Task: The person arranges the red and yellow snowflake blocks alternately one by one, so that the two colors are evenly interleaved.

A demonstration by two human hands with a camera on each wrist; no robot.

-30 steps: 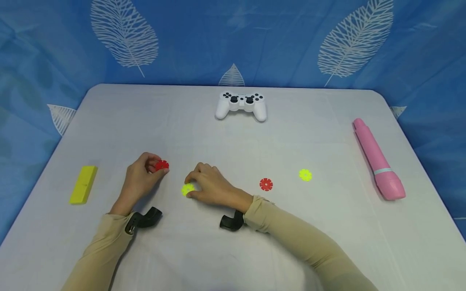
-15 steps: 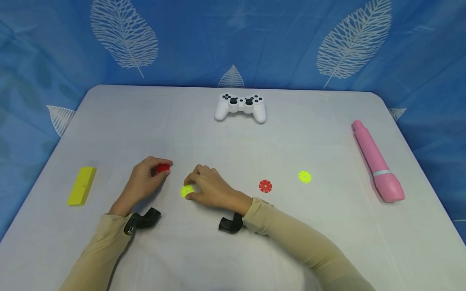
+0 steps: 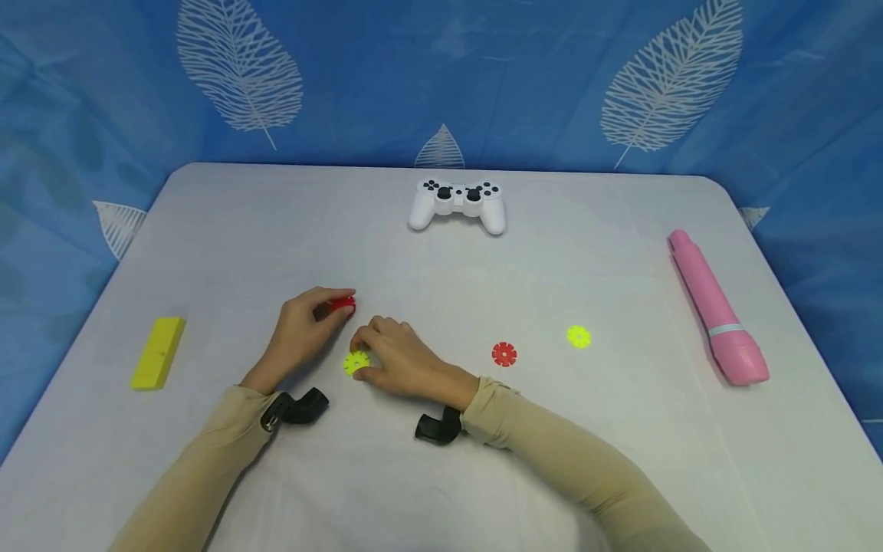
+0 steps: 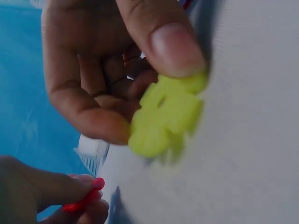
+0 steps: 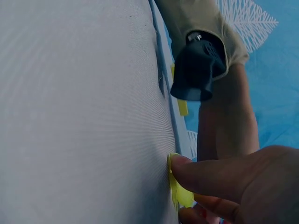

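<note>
Between thumb and fingertips, my left hand [image 3: 301, 328] pinches a red notched plastic disc [image 3: 343, 304], close above and left of the other hand. My right hand [image 3: 405, 359] pinches a yellow notched plastic disc [image 3: 355, 364] low over the table. In the left wrist view, that yellow disc [image 4: 173, 107] fills the middle, slightly blurred, while the red disc [image 4: 84, 199] shows nearly edge-on at lower left. The right wrist view has the yellow disc [image 5: 183, 196] under the thumb, with the left forearm behind it.
To the right lie a second red disc [image 3: 504, 354] and another yellow disc [image 3: 579, 336]. A white game controller [image 3: 458, 204] sits at the back. A yellow block [image 3: 159, 353] is at far left, and a pink club-shaped object with a pale band [image 3: 717, 307] at far right.
My left hand has moved right with the red disc, nearer the right hand, and the disc has turned between its fingers. The right hand stays nearly still with the yellow disc.
</note>
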